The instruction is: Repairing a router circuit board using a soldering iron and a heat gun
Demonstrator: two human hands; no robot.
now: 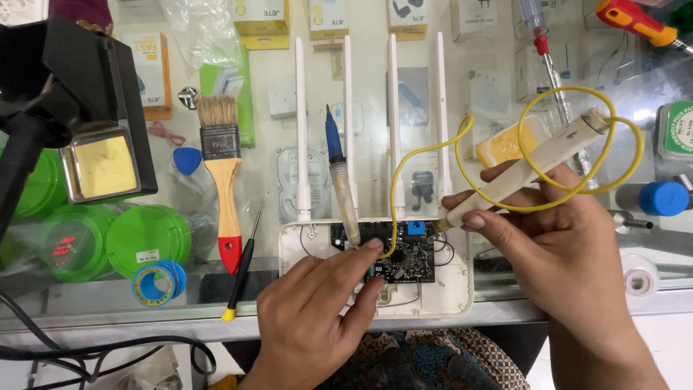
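Note:
An opened white router (447,289) with several upright antennas lies on the glass counter, its black circuit board (408,256) exposed. My right hand (556,245) grips a cream probe-like tool (527,170) whose tip sits at the board's right edge. A yellow wire (570,141) loops from the tool's back end down to the board. My left hand (317,318) rests on the router, index finger and thumb pinching the wire's end against the board's left part. A blue-tipped pen-shaped tool (341,173) lies with its lower end by my left index finger.
A wooden paintbrush (222,166) and a thin black screwdriver (242,271) lie left of the router. Green round containers (141,238), a tape roll (157,282) and a black stand with a yellow sponge (101,166) are farther left. A red-handled screwdriver (635,20) lies at top right.

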